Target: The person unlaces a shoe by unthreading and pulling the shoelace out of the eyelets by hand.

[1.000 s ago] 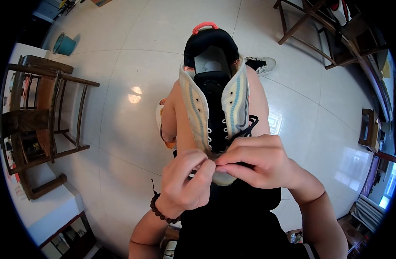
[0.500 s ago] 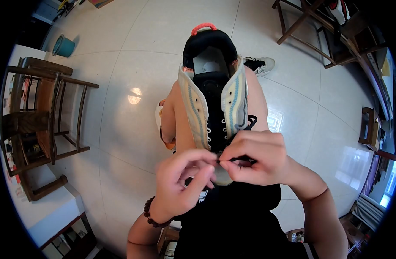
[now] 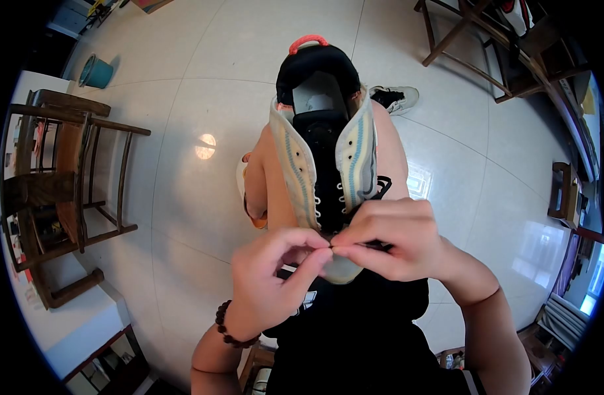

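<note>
A cream sneaker (image 3: pixel 293 158) with wavy blue stripes, a black lining and a coral heel loop rests on my lap, toe toward me. Its collar is spread wide and the lower eyelets carry no crossing lace. Over the toe, my right hand (image 3: pixel 397 240) pinches a black shoelace (image 3: pixel 384 186), part of which loops out beside the shoe. My left hand (image 3: pixel 272 276), with a beaded bracelet at its wrist, has thumb and forefinger closed on the lace's tip, against the right fingertips. Most of the lace is hidden by my fingers.
Another sneaker (image 3: pixel 397 100) stands on the tiled floor beyond my knee. Wooden chairs (image 3: pixel 71 178) are at the left, and a wooden frame (image 3: pixel 470 36) is at the upper right. A teal bucket (image 3: pixel 96 72) sits at the far left.
My left thumb and forefinger have closed together and met the right fingertips at the lace. The right hand and the sneaker have barely moved.
</note>
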Motion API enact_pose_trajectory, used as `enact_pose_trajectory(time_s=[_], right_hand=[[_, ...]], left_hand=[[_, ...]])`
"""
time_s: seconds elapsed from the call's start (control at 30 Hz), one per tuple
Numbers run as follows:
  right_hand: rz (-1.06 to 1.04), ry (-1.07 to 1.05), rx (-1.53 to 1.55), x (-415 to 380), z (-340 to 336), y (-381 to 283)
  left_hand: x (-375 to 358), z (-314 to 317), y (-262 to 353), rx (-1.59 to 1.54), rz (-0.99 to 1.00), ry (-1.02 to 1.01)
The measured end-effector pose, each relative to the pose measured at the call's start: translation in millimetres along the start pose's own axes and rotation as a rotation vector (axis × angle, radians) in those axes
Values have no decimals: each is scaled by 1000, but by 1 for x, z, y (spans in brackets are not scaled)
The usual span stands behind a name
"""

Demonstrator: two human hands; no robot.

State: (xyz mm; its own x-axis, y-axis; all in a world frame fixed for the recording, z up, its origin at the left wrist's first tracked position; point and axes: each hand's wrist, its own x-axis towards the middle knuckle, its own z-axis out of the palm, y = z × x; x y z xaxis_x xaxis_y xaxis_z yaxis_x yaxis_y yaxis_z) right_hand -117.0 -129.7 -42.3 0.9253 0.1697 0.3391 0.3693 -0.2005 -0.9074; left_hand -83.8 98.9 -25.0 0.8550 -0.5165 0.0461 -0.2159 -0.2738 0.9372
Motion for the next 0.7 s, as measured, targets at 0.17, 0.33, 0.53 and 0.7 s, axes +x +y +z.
enact_pose_trajectory(time_s=[0.17,0.33,0.53,0.7], right_hand=[[-418,-58,-284,-2,-2,-1],[-552,-89,-407,-2,2,-2],[-675,-131,-430,0,1,1],[-646,-77,-380,-1,3,4]], left_hand=[[-2,-14,1,-747,-496,-244],[-5,-20,-5,-1027,-745,-333],[-13,-17,-9,-1192,-799,-350],[-21,-5,0,-985,-686,-241]])
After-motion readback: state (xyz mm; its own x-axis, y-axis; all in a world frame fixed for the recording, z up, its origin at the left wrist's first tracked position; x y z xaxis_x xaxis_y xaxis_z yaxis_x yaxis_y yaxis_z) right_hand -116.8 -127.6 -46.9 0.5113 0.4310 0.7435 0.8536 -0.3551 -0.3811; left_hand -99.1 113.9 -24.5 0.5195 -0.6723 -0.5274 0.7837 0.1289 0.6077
